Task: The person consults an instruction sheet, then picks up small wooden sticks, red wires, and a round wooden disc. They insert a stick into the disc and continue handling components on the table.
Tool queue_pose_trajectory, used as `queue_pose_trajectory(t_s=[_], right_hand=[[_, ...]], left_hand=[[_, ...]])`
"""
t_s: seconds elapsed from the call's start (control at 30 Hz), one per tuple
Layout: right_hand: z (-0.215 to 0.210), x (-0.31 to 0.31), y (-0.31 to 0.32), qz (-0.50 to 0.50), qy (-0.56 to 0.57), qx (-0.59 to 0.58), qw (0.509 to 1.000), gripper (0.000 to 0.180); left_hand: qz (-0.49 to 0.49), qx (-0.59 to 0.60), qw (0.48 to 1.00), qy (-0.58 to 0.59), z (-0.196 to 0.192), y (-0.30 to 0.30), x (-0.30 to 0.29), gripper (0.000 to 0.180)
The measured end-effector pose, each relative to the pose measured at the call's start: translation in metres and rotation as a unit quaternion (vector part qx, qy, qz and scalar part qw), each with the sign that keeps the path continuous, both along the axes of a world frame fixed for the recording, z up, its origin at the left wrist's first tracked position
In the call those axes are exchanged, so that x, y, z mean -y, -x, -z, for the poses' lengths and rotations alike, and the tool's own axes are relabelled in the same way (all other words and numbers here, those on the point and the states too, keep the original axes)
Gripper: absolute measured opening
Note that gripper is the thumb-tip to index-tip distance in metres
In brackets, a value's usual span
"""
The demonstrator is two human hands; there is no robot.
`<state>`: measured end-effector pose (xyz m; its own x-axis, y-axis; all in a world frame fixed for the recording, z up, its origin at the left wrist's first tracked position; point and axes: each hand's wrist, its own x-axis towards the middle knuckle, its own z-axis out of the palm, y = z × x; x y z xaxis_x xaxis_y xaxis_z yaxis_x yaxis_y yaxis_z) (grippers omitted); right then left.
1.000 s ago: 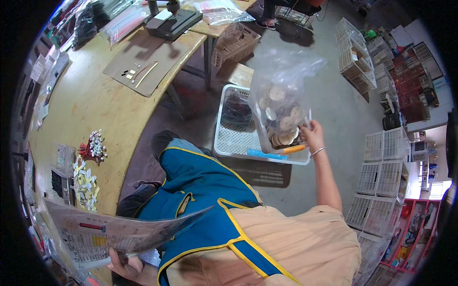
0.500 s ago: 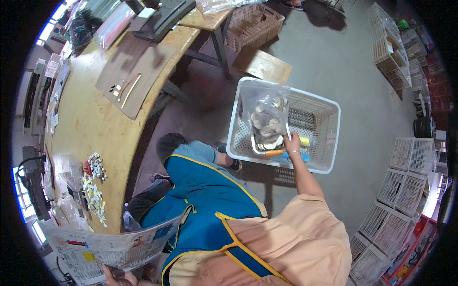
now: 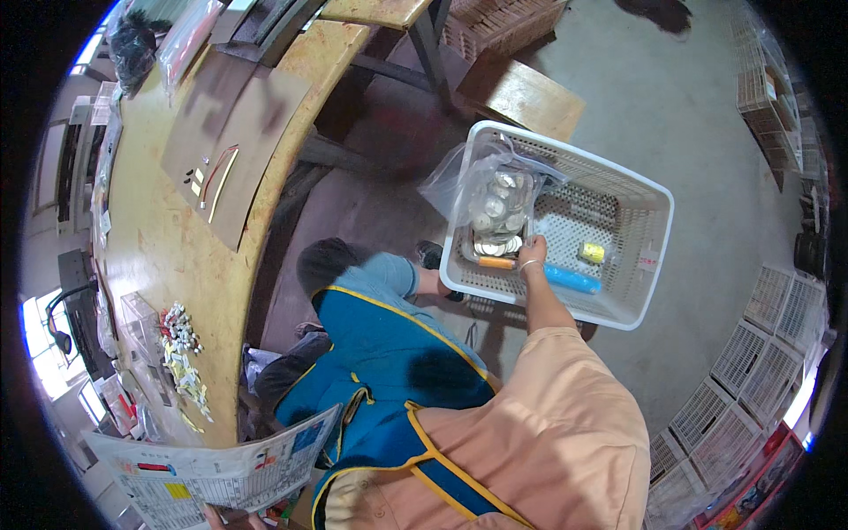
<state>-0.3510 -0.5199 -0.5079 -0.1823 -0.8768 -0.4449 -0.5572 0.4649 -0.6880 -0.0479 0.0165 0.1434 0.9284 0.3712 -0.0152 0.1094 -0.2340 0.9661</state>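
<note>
My right hand (image 3: 533, 252) reaches down into a white plastic basket (image 3: 654, 274) on the floor. Its fingers are closed at the side of a small white-rimmed tray (image 3: 530, 231), which holds a clear plastic bag (image 3: 495, 196) of round silvery discs. An orange strip (image 3: 496, 262) shows at the tray's near edge. Beside my hand lie a blue roll (image 3: 572, 278) and a short yellow roll (image 3: 592, 253). At the lower left my left hand (image 3: 231, 518) grips a printed paper sheet (image 3: 221, 473); only some fingertips show.
The yellow-topped workbench (image 3: 141, 221) on my left bears a brown cardboard sheet (image 3: 234, 168) with small parts, and a pile of small white and yellow pieces (image 3: 184, 353). A wooden board (image 3: 521, 93) stands beyond the basket. Stacked crates (image 3: 733, 397) line the right side.
My right hand has lowered the tray and bag deeper into the basket. The blue and yellow rolls show more fully. The view has shifted; my left hand still holds the sheet.
</note>
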Motion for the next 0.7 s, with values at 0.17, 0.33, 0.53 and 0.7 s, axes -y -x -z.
queue_pose_trajectory(t_s=[0.17, 0.33, 0.53, 0.7], right_hand=[[0.037, -0.012, -0.007, -0.052, -0.202, -0.039, 0.977, 0.044], [0.030, -0.018, -0.003, -0.027, -0.124, -0.093, 0.988, 0.040], [-0.058, 0.020, 0.010, 0.267, 0.040, 0.266, 0.925, 0.021], [-0.243, 0.048, -0.036, 0.151, 0.169, 0.378, 0.898, 0.016]], left_hand=[[0.001, -0.008, 1.000, -0.023, -0.013, 0.008, 0.025, 0.048], [0.072, 0.000, 0.994, -0.082, -0.002, 0.024, 0.059, 0.054], [0.054, 0.034, 0.989, 0.133, 0.007, 0.022, 0.046, 0.063], [0.261, 0.177, 0.934, 0.169, 0.018, 0.026, 0.011, 0.038]])
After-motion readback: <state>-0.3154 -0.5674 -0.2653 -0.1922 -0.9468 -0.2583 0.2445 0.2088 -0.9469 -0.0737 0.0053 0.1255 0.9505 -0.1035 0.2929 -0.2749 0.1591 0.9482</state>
